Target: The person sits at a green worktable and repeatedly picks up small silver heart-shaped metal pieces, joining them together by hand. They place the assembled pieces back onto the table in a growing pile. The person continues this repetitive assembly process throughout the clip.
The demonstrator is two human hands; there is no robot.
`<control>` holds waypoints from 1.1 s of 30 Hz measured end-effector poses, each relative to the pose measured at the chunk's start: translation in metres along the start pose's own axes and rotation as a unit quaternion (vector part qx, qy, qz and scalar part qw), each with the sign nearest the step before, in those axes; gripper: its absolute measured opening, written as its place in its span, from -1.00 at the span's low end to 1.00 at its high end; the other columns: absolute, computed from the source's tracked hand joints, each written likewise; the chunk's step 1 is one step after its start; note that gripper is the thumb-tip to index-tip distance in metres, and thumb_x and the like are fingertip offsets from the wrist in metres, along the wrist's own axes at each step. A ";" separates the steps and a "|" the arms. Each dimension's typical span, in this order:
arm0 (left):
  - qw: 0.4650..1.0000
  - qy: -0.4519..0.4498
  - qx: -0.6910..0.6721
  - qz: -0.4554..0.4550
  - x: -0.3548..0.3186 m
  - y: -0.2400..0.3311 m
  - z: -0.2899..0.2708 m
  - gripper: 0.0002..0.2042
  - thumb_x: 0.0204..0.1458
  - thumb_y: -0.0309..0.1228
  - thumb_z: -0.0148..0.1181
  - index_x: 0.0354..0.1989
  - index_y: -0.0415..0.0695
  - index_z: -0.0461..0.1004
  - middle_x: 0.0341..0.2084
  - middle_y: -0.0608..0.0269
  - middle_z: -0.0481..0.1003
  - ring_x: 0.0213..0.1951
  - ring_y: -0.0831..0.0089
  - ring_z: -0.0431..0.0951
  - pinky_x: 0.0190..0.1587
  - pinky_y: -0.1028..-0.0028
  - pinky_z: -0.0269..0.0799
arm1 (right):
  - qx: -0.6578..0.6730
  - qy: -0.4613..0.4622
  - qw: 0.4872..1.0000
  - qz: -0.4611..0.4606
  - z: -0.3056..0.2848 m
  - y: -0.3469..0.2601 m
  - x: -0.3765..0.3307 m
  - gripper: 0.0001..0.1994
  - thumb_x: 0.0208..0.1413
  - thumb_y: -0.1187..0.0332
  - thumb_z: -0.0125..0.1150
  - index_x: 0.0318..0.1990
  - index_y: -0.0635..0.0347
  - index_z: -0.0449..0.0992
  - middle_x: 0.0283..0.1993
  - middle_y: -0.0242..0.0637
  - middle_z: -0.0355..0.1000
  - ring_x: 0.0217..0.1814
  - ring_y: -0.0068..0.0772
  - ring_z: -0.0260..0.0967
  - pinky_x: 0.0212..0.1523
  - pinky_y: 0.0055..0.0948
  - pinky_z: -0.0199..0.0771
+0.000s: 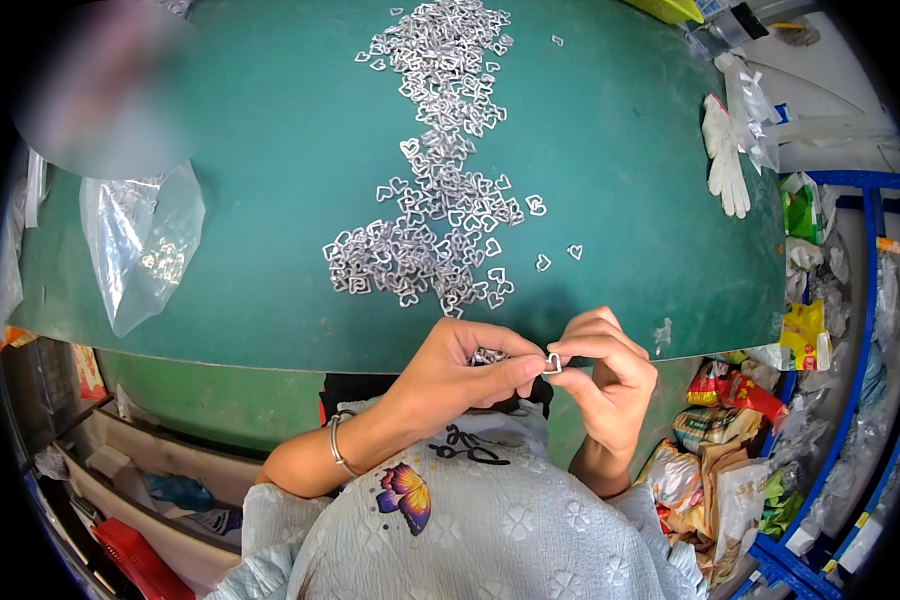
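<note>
A small silvery heart-shaped ring [552,363] is pinched between the thumb and forefinger of my right hand [610,375], at the table's front edge. My left hand [462,370] is curled closed around several more metal hearts [488,356] in its palm. Its thumb and fingertip meet right beside the heart in my right hand, and seem to touch it. Just beyond my hands, a long heap of the same open metal hearts [400,255] stretches away over the green table [620,150]. A few single hearts [543,262] lie loose to the right of the heap.
A clear plastic bag [142,245] with some small pieces in it lies at the left. At the right edge are a white glove [725,160] and clear plastic wrapping [753,110]. Filled bags [715,430] and a blue metal rack [863,300] stand beside the table.
</note>
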State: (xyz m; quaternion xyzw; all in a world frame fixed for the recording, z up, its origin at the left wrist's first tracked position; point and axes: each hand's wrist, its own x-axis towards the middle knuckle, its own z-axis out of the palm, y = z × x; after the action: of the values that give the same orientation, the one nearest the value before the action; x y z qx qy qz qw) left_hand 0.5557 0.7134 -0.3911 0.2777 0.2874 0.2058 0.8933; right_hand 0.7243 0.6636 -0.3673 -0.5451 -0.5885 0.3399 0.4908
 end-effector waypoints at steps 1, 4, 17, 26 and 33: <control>1.000 -0.002 -0.001 -0.003 0.001 -0.001 -0.001 -0.86 0.01 -0.42 0.16 -0.35 -0.24 0.54 -0.65 0.37 0.41 -0.68 0.79 0.16 -0.68 0.71 -0.04 | 0.002 -0.001 1.000 0.005 -0.001 0.001 0.000 -0.77 -0.36 0.54 0.35 -0.42 0.32 0.53 -0.52 -0.31 0.42 -0.42 -0.37 0.30 -0.35 -0.44 0.28; 1.000 -0.002 0.005 -0.004 0.002 -0.002 -0.002 -0.85 0.02 -0.42 0.14 -0.33 -0.24 0.53 -0.63 0.37 0.42 -0.67 0.79 0.16 -0.67 0.71 -0.02 | 0.006 -0.004 1.000 0.017 -0.002 0.006 -0.002 -0.78 -0.34 0.54 0.34 -0.41 0.31 0.53 -0.51 -0.31 0.42 -0.41 -0.38 0.30 -0.34 -0.45 0.28; 0.995 0.034 0.088 0.007 0.005 0.005 0.002 -0.85 0.02 -0.45 0.11 -0.36 -0.29 0.53 -0.57 0.34 0.46 -0.51 0.74 0.35 -0.50 0.70 0.24 | 0.010 0.013 1.000 0.023 -0.003 0.017 -0.006 -0.79 -0.29 0.51 0.34 -0.39 0.30 0.51 -0.48 -0.29 0.42 -0.39 -0.37 0.31 -0.29 -0.44 0.29; 0.996 0.045 0.080 0.002 0.009 -0.002 0.002 -0.83 0.04 -0.43 0.08 -0.30 -0.28 0.52 -0.60 0.39 0.42 -0.58 0.77 0.28 -0.58 0.72 0.16 | 0.008 0.026 0.999 0.042 -0.004 0.024 -0.009 -0.81 -0.28 0.53 0.32 -0.40 0.30 0.51 -0.47 -0.27 0.42 -0.37 -0.36 0.32 -0.28 -0.44 0.29; 0.996 0.086 0.032 -0.016 0.009 -0.006 0.004 -0.81 0.06 -0.43 0.05 -0.22 -0.26 0.50 -0.59 0.41 0.39 -0.62 0.78 0.20 -0.64 0.74 0.07 | -0.057 0.051 0.995 0.061 0.000 0.034 -0.007 -0.80 -0.30 0.58 0.31 -0.40 0.33 0.50 -0.46 -0.27 0.42 -0.34 -0.36 0.30 -0.27 -0.45 0.29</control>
State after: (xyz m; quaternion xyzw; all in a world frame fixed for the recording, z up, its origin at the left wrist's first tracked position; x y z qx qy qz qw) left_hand 0.5662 0.7121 -0.3959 0.2829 0.3741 0.2048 0.8591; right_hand 0.7347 0.6625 -0.4006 -0.6236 -0.5469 0.3071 0.4666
